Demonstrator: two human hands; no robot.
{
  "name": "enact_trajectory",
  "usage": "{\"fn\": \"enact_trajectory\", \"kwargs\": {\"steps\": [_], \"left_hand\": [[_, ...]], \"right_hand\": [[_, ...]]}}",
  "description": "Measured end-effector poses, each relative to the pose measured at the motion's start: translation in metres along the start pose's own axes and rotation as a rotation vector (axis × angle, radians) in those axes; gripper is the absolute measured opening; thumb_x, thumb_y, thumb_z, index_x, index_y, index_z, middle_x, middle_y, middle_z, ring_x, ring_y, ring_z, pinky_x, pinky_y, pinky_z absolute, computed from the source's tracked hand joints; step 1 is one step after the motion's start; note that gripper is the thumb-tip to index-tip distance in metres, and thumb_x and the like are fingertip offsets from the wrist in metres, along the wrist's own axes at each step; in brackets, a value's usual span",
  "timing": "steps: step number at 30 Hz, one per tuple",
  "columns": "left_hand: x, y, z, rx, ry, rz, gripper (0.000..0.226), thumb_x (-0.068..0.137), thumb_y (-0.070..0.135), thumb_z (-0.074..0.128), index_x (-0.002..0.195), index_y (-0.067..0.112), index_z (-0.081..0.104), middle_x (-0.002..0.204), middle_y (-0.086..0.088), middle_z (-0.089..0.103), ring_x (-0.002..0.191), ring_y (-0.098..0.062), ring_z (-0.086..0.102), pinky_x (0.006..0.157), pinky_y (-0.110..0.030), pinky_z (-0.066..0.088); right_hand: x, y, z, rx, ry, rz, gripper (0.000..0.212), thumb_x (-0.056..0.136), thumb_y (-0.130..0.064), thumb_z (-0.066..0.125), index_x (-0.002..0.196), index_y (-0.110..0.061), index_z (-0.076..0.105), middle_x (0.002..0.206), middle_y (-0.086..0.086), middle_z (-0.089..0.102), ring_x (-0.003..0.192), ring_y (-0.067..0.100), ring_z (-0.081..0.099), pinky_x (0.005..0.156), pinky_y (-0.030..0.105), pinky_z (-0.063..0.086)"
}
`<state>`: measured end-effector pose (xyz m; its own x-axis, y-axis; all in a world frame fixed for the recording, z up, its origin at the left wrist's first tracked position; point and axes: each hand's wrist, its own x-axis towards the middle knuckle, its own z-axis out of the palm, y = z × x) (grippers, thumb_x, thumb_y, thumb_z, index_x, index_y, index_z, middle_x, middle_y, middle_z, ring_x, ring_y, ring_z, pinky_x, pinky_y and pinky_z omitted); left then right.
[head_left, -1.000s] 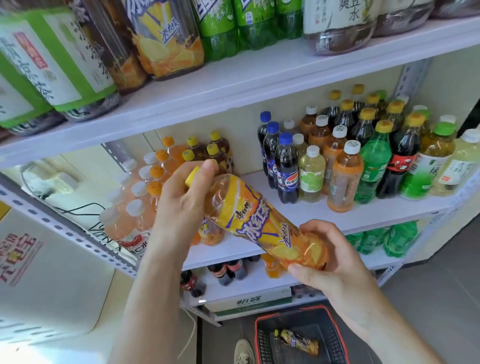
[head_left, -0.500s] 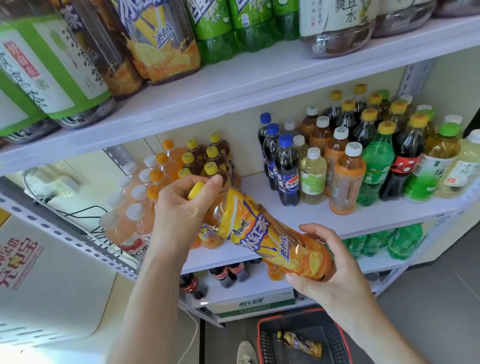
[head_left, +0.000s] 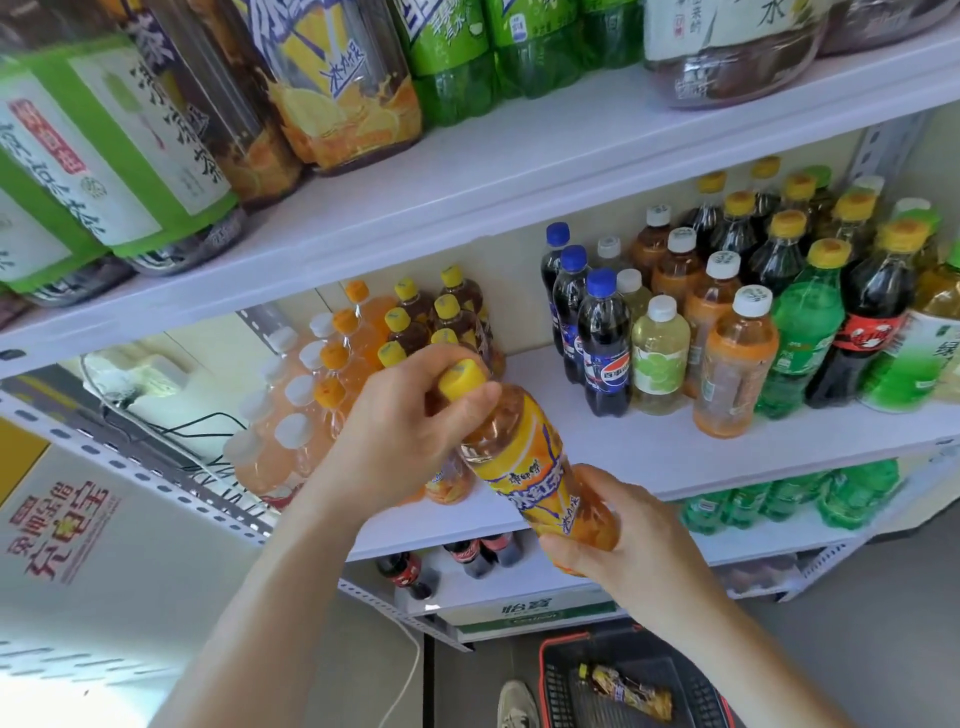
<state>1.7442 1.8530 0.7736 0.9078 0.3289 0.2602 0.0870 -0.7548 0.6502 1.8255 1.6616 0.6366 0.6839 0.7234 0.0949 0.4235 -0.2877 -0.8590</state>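
Your fingers (head_left: 470, 408) hold the iced-tea bottle (head_left: 524, 462) at both ends. Your left hand (head_left: 410, 431) is curled round the neck, and your right hand (head_left: 639, 535) is wrapped under the base.

The middle shelf (head_left: 649, 457) runs behind the bottle from 9 to 3 o'clock, and the bottle touches no part of it. The red basket (head_left: 543, 675) sits on the floor at 6 o'clock, just beside your shoe (head_left: 514, 704), with a second bottle (head_left: 626, 686) lying in it.

The bottle you hold hangs in the air between your hands. Half a second ago it lay flatter. Now it stands steeper, with its base at 5 o'clock, and your hands are closer together. Its yellow cap (head_left: 462, 378) has risen toward 11 o'clock.

I judge that you are righting it off the shelf, and that the drop into the basket is still to come.
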Motion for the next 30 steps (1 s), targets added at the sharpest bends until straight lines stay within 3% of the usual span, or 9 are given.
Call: {"fn": "enact_trajectory", "kwargs": {"steps": [5, 10, 14, 18, 19, 22, 26, 29, 30], "left_hand": [[0.019, -0.018, 0.005, 0.307, -0.054, 0.126, 0.018, 0.094, 0.033, 0.065, 0.104, 0.018, 0.063, 0.060, 0.017, 0.051, 0.059, 0.006, 0.053, 0.053, -0.012, 0.036], [0.030, -0.046, 0.008, 0.450, -0.164, 0.121, 0.027, 0.093, 0.027, 0.067, 0.115, 0.011, 0.064, 0.052, 0.020, 0.036, 0.058, 0.015, 0.051, 0.054, -0.006, 0.037], [0.040, -0.068, 0.014, 0.580, -0.242, 0.099, 0.032, 0.096, 0.031, 0.061, 0.123, 0.013, 0.060, 0.057, 0.019, 0.036, 0.050, -0.004, 0.044, 0.045, -0.014, 0.029], [0.049, -0.082, 0.018, 0.686, -0.265, 0.042, 0.039, 0.099, 0.032, 0.057, 0.131, 0.011, 0.054, 0.071, 0.001, 0.054, 0.074, -0.026, 0.062, 0.055, -0.027, 0.033], [0.051, -0.084, 0.019, 0.699, -0.254, 0.024, 0.038, 0.099, 0.032, 0.056, 0.131, 0.011, 0.053, 0.075, -0.004, 0.059, 0.078, -0.029, 0.063, 0.057, -0.030, 0.035], [0.054, -0.089, 0.021, 0.751, -0.206, 0.015, 0.040, 0.099, 0.033, 0.056, 0.132, 0.011, 0.052, 0.081, -0.008, 0.062, 0.080, -0.031, 0.063, 0.058, -0.031, 0.036], [0.052, -0.090, 0.027, 0.789, -0.164, 0.023, 0.041, 0.098, 0.034, 0.056, 0.132, 0.012, 0.052, 0.101, -0.011, 0.066, 0.092, -0.032, 0.063, 0.065, -0.035, 0.046], [0.046, -0.084, 0.028, 0.887, -0.120, -0.023, 0.042, 0.097, 0.037, 0.055, 0.132, 0.015, 0.053, 0.111, -0.008, 0.062, 0.106, -0.030, 0.057, 0.076, -0.037, 0.051], [0.045, -0.079, 0.029, 0.931, -0.089, -0.017, 0.040, 0.096, 0.036, 0.056, 0.130, 0.015, 0.055, 0.112, -0.008, 0.061, 0.108, -0.030, 0.055, 0.076, -0.038, 0.052]], "right_hand": [[0.033, 0.007, 0.039, -0.040, 0.002, 0.070, 0.044, 0.079, -0.048, 0.067, 0.117, -0.031, 0.052, 0.106, -0.008, 0.060, 0.095, 0.015, 0.060, 0.078, 0.037, 0.051], [0.067, 0.022, 0.069, 0.012, -0.109, 0.128, 0.034, 0.088, -0.033, 0.060, 0.120, -0.030, 0.048, 0.113, -0.006, 0.056, 0.100, 0.015, 0.057, 0.079, 0.026, 0.046], [0.086, 0.028, 0.089, 0.234, -0.167, 0.204, 0.034, 0.087, -0.022, 0.062, 0.119, -0.028, 0.050, 0.115, -0.006, 0.061, 0.103, 0.010, 0.057, 0.076, 0.013, 0.042], [0.096, 0.028, 0.106, 0.380, -0.142, 0.283, 0.052, 0.087, -0.016, 0.064, 0.134, -0.024, 0.047, 0.130, -0.001, 0.055, 0.118, 0.013, 0.054, 0.098, 0.027, 0.047], [0.097, 0.029, 0.108, 0.390, -0.146, 0.289, 0.054, 0.087, -0.017, 0.063, 0.137, -0.028, 0.044, 0.134, -0.003, 0.051, 0.121, 0.012, 0.051, 0.102, 0.030, 0.044], [0.099, 0.033, 0.109, 0.404, -0.206, 0.277, 0.058, 0.090, -0.029, 0.060, 0.137, -0.048, 0.032, 0.128, -0.027, 0.046, 0.120, 0.001, 0.044, 0.097, 0.022, 0.034], [0.098, 0.037, 0.105, 0.339, -0.346, 0.257, 0.075, 0.093, -0.033, 0.058, 0.150, -0.047, 0.010, 0.120, -0.044, 0.032, 0.116, -0.010, 0.035, 0.097, 0.016, 0.028], [0.095, 0.036, 0.095, 0.305, -0.291, 0.256, 0.063, 0.094, -0.027, 0.058, 0.149, -0.034, 0.028, 0.135, -0.023, 0.047, 0.122, 0.002, 0.047, 0.101, 0.023, 0.038], [0.091, 0.036, 0.089, 0.275, -0.238, 0.261, 0.056, 0.094, -0.025, 0.057, 0.146, -0.030, 0.036, 0.131, -0.014, 0.055, 0.118, 0.007, 0.054, 0.098, 0.025, 0.044]]}}
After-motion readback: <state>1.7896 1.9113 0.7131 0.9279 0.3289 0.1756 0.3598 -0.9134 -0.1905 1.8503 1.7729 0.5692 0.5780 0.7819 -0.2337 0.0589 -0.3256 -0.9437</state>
